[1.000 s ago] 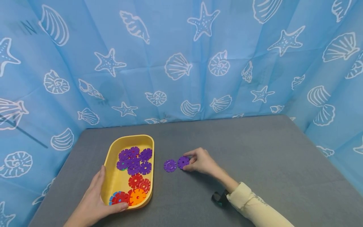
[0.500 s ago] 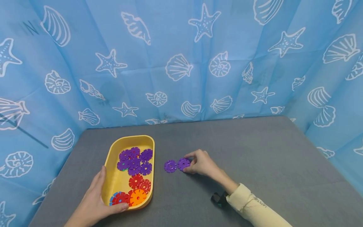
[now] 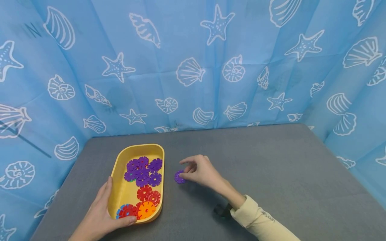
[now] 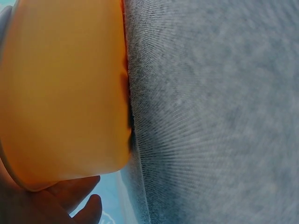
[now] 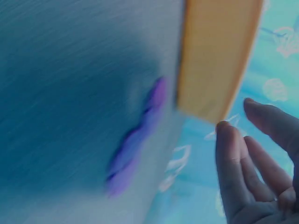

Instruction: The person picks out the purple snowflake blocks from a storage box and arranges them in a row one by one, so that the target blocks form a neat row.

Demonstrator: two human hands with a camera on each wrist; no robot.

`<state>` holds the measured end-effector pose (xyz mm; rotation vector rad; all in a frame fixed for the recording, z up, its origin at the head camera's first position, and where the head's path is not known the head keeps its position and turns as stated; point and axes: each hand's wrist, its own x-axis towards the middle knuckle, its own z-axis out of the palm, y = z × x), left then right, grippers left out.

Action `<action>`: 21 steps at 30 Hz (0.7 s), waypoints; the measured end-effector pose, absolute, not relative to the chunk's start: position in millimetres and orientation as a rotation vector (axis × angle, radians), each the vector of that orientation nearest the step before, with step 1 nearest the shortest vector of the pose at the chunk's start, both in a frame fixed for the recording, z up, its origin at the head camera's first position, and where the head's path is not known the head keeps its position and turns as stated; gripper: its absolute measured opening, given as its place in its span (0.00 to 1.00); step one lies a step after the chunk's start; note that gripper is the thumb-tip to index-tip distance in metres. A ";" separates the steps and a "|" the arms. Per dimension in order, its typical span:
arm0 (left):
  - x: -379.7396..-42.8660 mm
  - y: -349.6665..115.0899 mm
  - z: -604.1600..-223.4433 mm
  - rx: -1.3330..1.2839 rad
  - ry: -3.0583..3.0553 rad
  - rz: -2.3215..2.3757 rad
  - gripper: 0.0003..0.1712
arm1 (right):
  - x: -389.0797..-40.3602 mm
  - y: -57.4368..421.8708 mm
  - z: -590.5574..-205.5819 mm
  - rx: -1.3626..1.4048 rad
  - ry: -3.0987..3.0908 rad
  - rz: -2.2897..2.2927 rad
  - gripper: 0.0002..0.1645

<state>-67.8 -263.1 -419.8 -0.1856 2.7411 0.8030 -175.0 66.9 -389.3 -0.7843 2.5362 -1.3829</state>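
The right hand [image 3: 202, 170] hovers over the table [image 3: 271, 160] to the right of the yellow tray [image 3: 120, 192], fingers loosely bent, thumb and forefinger apart with nothing between them. Beneath the thumb, just beside the tray's right wall, a purple disc [image 3: 178, 178] lies flat, partly hidden by the hand; the right wrist view is too blurred to tell whether it is one disc or two. The left hand [image 3: 101, 209] grips the tray's near left corner, fingers on the left side, thumb along the near one.

For a sure pickup, the thumb and forefinger would best come down on opposite edges of the disc, low to the cloth, since so thin a piece probably slides if pinched from above. A steady left hand should keep the tray's purple discs [image 3: 142, 173] and red discs [image 3: 144, 192] from shifting.
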 end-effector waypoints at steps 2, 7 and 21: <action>-68.0 -262.9 -420.0 -0.187 2.745 0.801 0.85 | -173.0 53.1 -382.5 -0.794 2.506 -1.423 0.21; -68.5 -263.1 -420.8 -0.178 2.752 0.787 0.84 | -170.6 15.9 -377.0 -0.844 2.395 -1.525 0.22; -67.6 -264.2 -420.5 -0.147 2.761 0.785 0.83 | -179.0 -63.8 -392.8 -0.822 2.401 -1.539 0.21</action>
